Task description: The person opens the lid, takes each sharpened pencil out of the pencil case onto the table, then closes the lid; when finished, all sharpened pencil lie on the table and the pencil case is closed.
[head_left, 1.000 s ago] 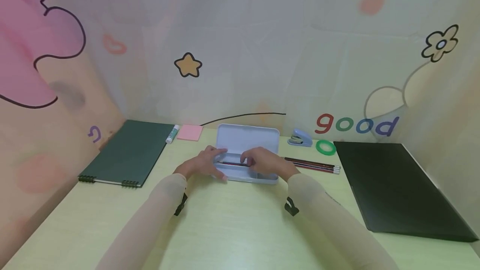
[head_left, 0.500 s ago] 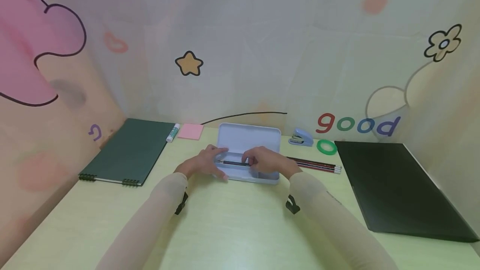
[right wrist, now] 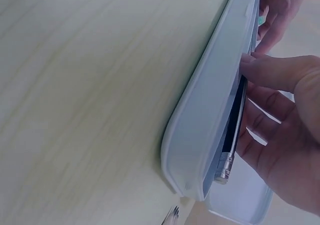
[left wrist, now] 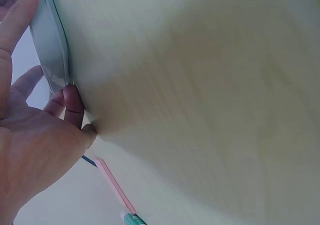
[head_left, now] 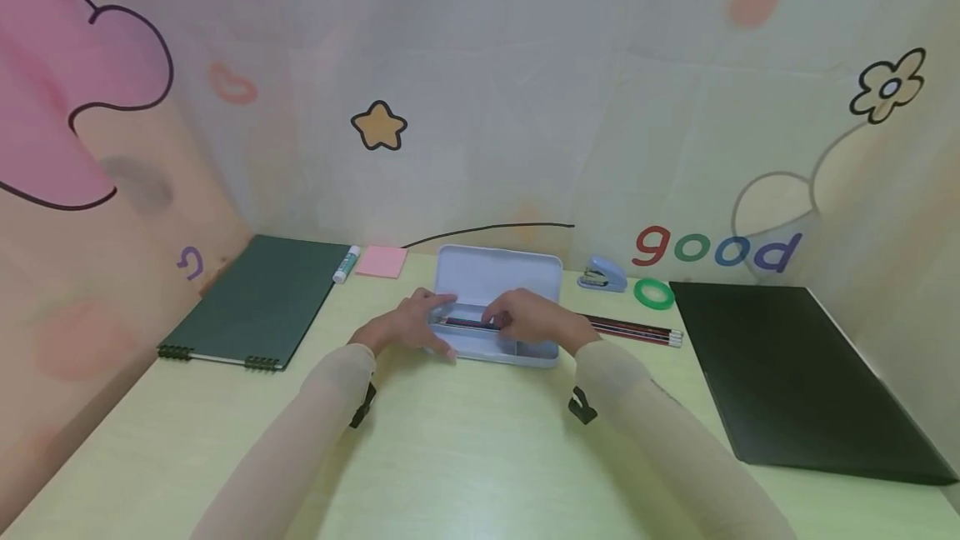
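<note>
A pale blue pencil case [head_left: 498, 272] stands on the table with its lid raised at the back. My left hand [head_left: 405, 323] grips its left end, the thumb at the front wall [left wrist: 52, 55] and other fingers round the end. My right hand [head_left: 534, 319] reaches into the case and pinches a dark pencil [head_left: 468, 323], which lies lengthwise along the rear part of the tray. In the right wrist view, the pencil's metal-and-white eraser end [right wrist: 225, 167] shows near the case's right end, below the curled fingers. The right hand hides part of the case's interior.
Several pencils [head_left: 637, 330] lie right of the case. Behind them are a blue stapler [head_left: 602, 275] and a green tape roll [head_left: 654, 294]. A black folder-like board [head_left: 802, 382] lies far right. Leftward are pink sticky notes [head_left: 381, 262], a glue stick [head_left: 347, 265] and a dark green notebook [head_left: 258, 302].
The right hand shifts very slightly left over the case, and the pencil in it moves a little. The left hand keeps its grip on the case.
</note>
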The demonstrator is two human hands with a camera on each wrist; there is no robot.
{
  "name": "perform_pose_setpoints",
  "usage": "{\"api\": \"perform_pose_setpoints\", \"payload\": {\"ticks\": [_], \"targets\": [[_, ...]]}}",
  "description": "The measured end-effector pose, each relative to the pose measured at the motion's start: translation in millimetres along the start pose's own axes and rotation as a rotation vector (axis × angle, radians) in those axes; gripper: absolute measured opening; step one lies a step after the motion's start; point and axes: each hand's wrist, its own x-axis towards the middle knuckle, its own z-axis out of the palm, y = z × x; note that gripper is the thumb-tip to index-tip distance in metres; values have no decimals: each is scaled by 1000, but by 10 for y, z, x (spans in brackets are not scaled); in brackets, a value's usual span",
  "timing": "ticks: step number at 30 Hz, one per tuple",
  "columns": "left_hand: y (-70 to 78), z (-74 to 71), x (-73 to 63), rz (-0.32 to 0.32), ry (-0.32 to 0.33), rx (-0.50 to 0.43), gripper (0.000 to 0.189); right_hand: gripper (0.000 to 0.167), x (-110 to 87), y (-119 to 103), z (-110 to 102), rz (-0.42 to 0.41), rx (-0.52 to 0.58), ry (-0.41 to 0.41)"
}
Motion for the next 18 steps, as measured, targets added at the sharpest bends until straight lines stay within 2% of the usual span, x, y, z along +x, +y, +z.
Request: {"api": "perform_pose_setpoints", "payload": {"ticks": [5,8,18], "targets": [[-47,21,56,-1,2,-9,95,32,17,-52,-13,-22,-41,2],[-59,33,75,-2,4,2,95,34,10,-56,-36,-1,-36,-2],[-27,15,53,-21,9,-12,96,35,-119,91,-184,40,-11,-7]]}}
